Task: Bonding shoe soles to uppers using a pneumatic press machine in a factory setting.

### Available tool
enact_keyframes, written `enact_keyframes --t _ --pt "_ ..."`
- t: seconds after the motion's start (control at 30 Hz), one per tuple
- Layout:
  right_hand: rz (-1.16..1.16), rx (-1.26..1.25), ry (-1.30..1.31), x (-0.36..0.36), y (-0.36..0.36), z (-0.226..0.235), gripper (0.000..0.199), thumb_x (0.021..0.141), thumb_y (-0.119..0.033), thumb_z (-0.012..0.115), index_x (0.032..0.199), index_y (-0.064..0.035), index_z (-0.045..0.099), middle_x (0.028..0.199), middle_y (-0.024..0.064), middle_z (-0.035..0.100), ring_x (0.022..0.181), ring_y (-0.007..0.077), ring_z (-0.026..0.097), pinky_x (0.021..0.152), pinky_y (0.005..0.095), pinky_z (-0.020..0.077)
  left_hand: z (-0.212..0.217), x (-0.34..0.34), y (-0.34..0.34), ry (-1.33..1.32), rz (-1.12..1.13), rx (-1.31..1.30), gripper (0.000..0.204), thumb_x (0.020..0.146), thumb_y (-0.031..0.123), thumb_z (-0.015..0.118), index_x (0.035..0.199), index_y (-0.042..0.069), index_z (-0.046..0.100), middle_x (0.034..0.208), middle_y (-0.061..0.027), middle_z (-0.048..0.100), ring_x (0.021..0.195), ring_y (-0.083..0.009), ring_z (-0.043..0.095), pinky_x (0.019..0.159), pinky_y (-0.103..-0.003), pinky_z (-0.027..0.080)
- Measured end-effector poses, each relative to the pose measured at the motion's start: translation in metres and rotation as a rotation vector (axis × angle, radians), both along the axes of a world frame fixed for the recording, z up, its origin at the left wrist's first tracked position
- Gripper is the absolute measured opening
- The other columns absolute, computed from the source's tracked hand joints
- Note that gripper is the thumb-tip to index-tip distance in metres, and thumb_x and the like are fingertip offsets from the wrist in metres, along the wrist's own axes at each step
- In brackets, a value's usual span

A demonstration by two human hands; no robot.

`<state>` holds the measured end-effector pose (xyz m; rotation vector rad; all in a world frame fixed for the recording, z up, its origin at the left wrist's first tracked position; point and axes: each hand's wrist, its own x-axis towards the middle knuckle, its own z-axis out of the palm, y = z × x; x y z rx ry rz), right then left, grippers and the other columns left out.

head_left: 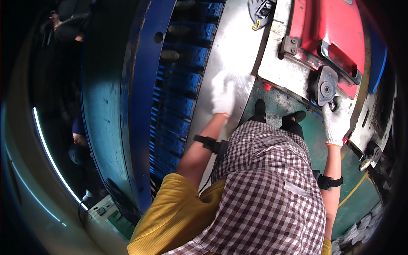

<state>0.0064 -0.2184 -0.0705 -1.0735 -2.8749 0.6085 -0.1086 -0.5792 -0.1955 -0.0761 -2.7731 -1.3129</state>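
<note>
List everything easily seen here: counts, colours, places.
Machine housing: one, red, upper right
Metal part: one, grey, upper right
Metal surface: one, silver, upper centre
Slatted bed: one, blue, beside metal surface
Strip light: one, white, far left
People: at least two, dim, far left
Floor: one, green, underfoot
Apron: one, brown and white, lower centre
Shoes: two, black, floor
Straps: two, black, forearms
Left hand: one, white glove, over metal surface
Right hand: one, white glove, at metal part

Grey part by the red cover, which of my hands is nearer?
Right. Your right hand is at the lower end of the grey part; your left hand is over the steel surface, off to its left.
</note>
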Motion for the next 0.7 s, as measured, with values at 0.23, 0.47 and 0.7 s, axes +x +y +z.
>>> enact_keyframes --t 0.23,0.47,0.7 --pt "0.041 0.142 -0.009 0.010 0.012 -0.019 0.036 0.089 -0.039 0.079 0.115 -0.0128 0.074 0.100 0.0082 0.075 0.092 0.0265 0.073 0.086 0.0409 0.0568 -0.049 0.097 -0.177 -0.506 0.381 -0.591 0.055 0.097 0.033 0.062 0.144 0.004 0.062 0.145 -0.0219 0.063 0.138 -0.0395 0.055 0.117 -0.048 0.044" --pt "0.070 0.136 0.001 0.010 0.015 -0.022 0.038 0.089 -0.039 0.080 0.113 -0.0107 0.074 0.100 0.0092 0.072 0.093 0.0261 0.071 0.087 0.0402 0.0558 -0.055 0.115 -0.164 -0.544 0.520 -0.582 0.063 0.098 0.035 0.063 0.152 0.006 0.054 0.151 -0.0249 0.057 0.139 -0.0419 0.054 0.118 -0.049 0.044" --pt "0.108 0.131 0.076 0.006 0.004 -0.007 0.032 0.089 -0.038 0.078 0.095 -0.0082 0.071 0.090 0.0108 0.065 0.084 0.0290 0.063 0.080 0.0422 0.0519 -0.025 0.033 -0.083 -0.214 0.228 -0.259 0.053 0.098 0.019 0.068 0.149 0.006 0.058 0.152 -0.0207 0.055 0.141 -0.0382 0.052 0.121 -0.046 0.041"
